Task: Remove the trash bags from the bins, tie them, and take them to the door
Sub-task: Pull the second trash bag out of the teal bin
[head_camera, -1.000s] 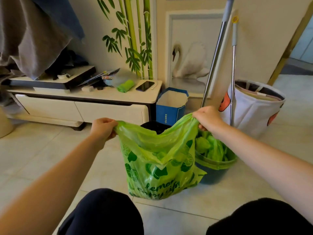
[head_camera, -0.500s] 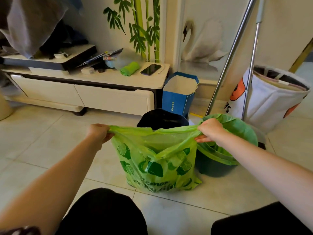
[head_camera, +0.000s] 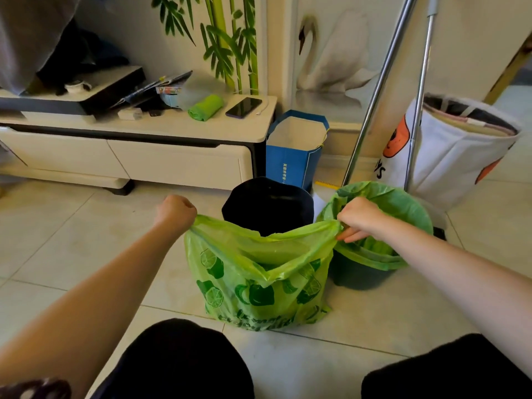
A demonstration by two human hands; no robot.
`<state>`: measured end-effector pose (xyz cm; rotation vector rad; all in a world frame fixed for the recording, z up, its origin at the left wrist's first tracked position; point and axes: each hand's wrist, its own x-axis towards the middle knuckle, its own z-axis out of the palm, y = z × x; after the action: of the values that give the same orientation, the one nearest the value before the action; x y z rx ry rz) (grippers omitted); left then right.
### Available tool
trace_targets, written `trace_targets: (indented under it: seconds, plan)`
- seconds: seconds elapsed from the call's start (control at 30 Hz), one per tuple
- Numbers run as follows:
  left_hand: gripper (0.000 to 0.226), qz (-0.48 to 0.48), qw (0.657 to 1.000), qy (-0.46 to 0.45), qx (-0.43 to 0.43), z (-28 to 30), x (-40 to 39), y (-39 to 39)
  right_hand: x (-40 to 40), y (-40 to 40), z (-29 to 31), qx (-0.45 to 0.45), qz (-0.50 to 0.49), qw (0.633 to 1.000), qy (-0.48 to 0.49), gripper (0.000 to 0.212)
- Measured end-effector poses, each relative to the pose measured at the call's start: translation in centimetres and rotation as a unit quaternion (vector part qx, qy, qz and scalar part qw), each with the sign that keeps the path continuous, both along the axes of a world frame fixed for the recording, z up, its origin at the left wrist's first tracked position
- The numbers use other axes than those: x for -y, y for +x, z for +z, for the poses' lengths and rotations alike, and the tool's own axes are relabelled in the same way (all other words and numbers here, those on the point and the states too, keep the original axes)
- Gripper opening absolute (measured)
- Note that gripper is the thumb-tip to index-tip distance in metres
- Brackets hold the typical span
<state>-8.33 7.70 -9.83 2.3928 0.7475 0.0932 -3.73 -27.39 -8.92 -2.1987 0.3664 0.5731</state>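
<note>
Left hand [head_camera: 176, 211]: fisted on printed green bag [head_camera: 259, 277] rim.
Right hand [head_camera: 359, 218]: pinching opposite rim.
Tying: gather both corners together, knot tightly.

Person, head view. Both forearms bare to frame edge; no sleeves, watch or rings seen on left hand [head_camera: 176, 210] or right hand [head_camera: 359, 218]. No gloves. Legs covered in plain black fabric, left knee [head_camera: 178, 361] and right knee [head_camera: 449, 370] at bottom edge; no seams or markings visible. Dark blurred item [head_camera: 34, 388] at bottom-left corner near left arm, poss. a patterned sleeve or strap; too blurred to confirm.
</note>
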Motion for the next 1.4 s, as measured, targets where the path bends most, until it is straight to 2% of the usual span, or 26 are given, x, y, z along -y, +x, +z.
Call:
trace_targets:
  seconds: [0.1, 0.2, 0.33, 0.47, 0.57, 0.73, 0.83, 0.9, 0.97, 1.07, 1.17, 1.23, 1.4]
  plan:
    - [0.017, -0.022, 1.0, 0.022, 0.001, 0.9, 1.9, 0.9, 1.5, -0.2, 0.5, 0.0, -0.001, 1.0, 0.017, 0.026]
    - [0.013, -0.033, 0.998, -0.048, 0.025, 1.8, 5.1, 2.0, 3.6, 0.1, 0.8, -0.006, -0.021, 0.999, 0.031, 0.027]
    - [0.009, -0.076, 0.987, -0.138, 0.016, 2.2, 10.5, 3.9, 6.7, 1.2, 0.5, -0.001, -0.044, 0.998, 0.049, 0.025]
    - [0.006, -0.126, 0.962, -0.24, -0.033, 1.1, 16.7, 5.8, 10.4, 2.7, -0.8, 0.009, -0.068, 0.997, 0.044, 0.022]
    - [0.009, -0.156, 0.95, -0.258, -0.076, -0.4, 21.0, 6.8, 13.0, 3.6, -2.0, 0.005, -0.093, 0.995, 0.022, 0.011]
    - [0.022, -0.119, 0.941, -0.28, -0.145, -4.2, 25.6, 7.9, 17.3, 4.8, -3.8, 0.028, -0.127, 0.991, -0.011, 0.01]
    - [0.014, -0.098, 0.934, -0.29, -0.186, -5.8, 27.4, 7.8, 19.7, 5.5, -4.9, 0.061, -0.141, 0.987, -0.047, 0.014]
    - [0.038, -0.085, 0.923, -0.313, -0.209, -7.0, 28.2, 8.0, 20.9, 5.8, -5.5, 0.059, -0.148, 0.986, -0.058, 0.018]
    - [0.047, -0.062, 0.911, -0.356, -0.198, -7.8, 28.8, 8.2, 21.4, 6.0, -6.4, 0.011, -0.172, 0.985, -0.014, 0.022]
    - [0.044, 0.01, 0.903, -0.411, -0.129, -8.6, 29.1, 8.6, 22.1, 6.8, -7.9, -0.081, -0.227, 0.968, 0.064, 0.035]
    - [0.027, 0.058, 0.898, -0.427, -0.083, -9.4, 29.2, 9.1, 22.9, 7.7, -9.3, -0.118, -0.265, 0.946, 0.142, 0.047]
    - [0.015, 0.063, 0.9, -0.425, -0.079, -9.5, 29.3, 9.2, 22.9, 8.0, -9.3, -0.125, -0.268, 0.943, 0.155, 0.043]
    - [0.007, 0.074, 0.909, -0.404, -0.077, -9.4, 29.7, 9.2, 23.4, 9.2, -9.9, -0.111, -0.266, 0.943, 0.167, 0.015]
